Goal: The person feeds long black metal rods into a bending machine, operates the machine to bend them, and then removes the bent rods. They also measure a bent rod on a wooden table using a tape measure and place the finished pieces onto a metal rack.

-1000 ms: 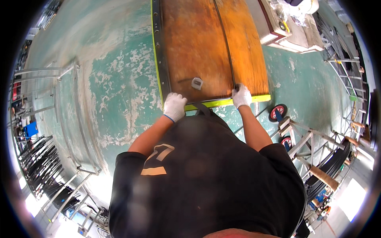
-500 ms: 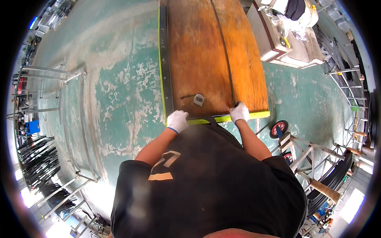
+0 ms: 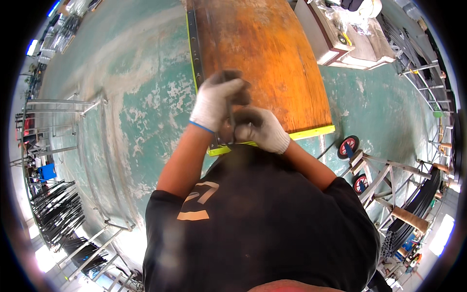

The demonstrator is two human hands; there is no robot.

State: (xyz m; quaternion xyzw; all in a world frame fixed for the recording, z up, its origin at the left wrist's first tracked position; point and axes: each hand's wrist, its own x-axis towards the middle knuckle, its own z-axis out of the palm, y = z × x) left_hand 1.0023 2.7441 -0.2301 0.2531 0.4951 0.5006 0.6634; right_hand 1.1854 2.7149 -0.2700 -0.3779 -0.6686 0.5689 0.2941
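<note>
Both my hands wear white knit gloves with dark palms, and they are close together over the left front corner of a worn wooden bench top point(image 3: 287, 73). My left hand point(image 3: 213, 100) is closed round a long thin dark strip point(image 3: 231, 118), which seems to run away along the bench's left side. Lower and to the right, my right hand point(image 3: 265, 129) bends its fingers closed at the strip's near end. Motion smears the fingertips and the strip, so the exact grip is unclear. The tape measure is not visible now.
A dark rail with holes point(image 3: 195, 53) lines the bench's left edge, and a yellow-green edging point(image 3: 311, 132) its front. At right stand a wheeled metal frame point(image 3: 384, 170) and a pale box-like bench point(image 3: 331, 41). Racks with black rods point(image 3: 58, 209) are at left.
My right hand has come left, bringing the dark strip from the middle of the bench to its left side. My left hand has risen off the front corner and closed round the strip.
</note>
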